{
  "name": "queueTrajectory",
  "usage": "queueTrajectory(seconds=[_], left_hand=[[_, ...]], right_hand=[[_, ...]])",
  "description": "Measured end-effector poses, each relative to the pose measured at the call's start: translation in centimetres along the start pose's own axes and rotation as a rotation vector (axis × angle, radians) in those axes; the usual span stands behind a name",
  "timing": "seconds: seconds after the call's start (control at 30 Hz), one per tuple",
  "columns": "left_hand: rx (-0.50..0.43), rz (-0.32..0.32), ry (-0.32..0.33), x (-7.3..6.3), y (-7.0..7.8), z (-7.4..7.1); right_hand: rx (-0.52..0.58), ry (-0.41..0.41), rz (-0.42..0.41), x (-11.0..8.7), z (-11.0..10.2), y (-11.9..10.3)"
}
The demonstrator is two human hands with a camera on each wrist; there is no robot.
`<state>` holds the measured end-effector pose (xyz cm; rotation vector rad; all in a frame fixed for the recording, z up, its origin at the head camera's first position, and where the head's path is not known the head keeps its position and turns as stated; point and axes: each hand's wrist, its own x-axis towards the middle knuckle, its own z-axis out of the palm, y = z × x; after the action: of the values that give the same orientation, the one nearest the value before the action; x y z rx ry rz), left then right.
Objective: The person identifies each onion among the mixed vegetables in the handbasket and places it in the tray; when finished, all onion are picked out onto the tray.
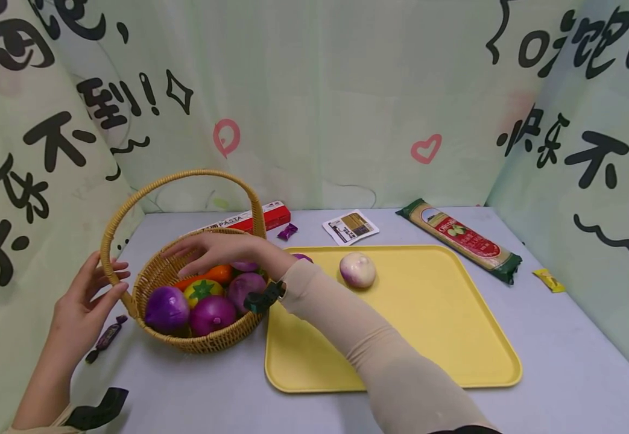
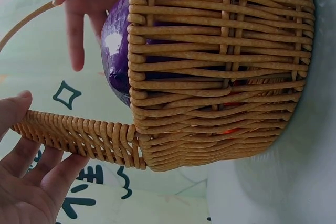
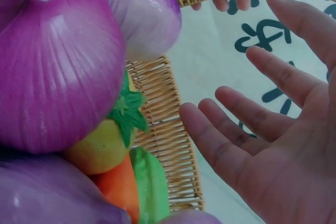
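The left hand (image 1: 83,307) pinches the handle (image 1: 184,175) of the wicker basket (image 1: 200,345) low on its left side, thumb and fingers on opposite faces; the right hand (image 1: 224,250), fingers spread, is above the basket and holds nothing. The basket stands upright at the left of the desk (image 1: 227,398), just beside the yellow tray (image 1: 401,343). A one-sided pull on the handle could tilt it; the purple-and-white turnip (image 1: 166,308), proud of the near left rim, would probably roll out first. The dark wrist strap (image 1: 265,298), close to the purple vegetables at the right, might snag one. Left of the basket, the dark-wrapped sweet (image 1: 107,339) could be trapped by a leftward slide. Farther right, the pale turnip (image 1: 357,269) on the tray could roll if the sleeve (image 1: 357,337) swept it.
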<state>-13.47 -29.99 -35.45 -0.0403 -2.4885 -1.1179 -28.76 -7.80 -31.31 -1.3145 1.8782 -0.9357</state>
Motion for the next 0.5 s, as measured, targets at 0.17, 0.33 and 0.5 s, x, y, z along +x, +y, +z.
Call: queueTrajectory(seconds=[0.17, 0.33, 0.5], left_hand=[[0.007, -0.007, 0.000, 0.0, 0.0, 0.0], [0.008, -0.002, -0.001, 0.0, 0.0, 0.0], [-0.001, 0.009, -0.003, -0.1, 0.1, 0.0]], right_hand=[[0.023, -0.006, 0.066, 0.5, 0.5, 0.1], [-0.024, -0.028, 0.072, 1.4, 0.9, -0.1], [-0.052, -0.059, 0.048, 2.4, 1.3, -0.3]])
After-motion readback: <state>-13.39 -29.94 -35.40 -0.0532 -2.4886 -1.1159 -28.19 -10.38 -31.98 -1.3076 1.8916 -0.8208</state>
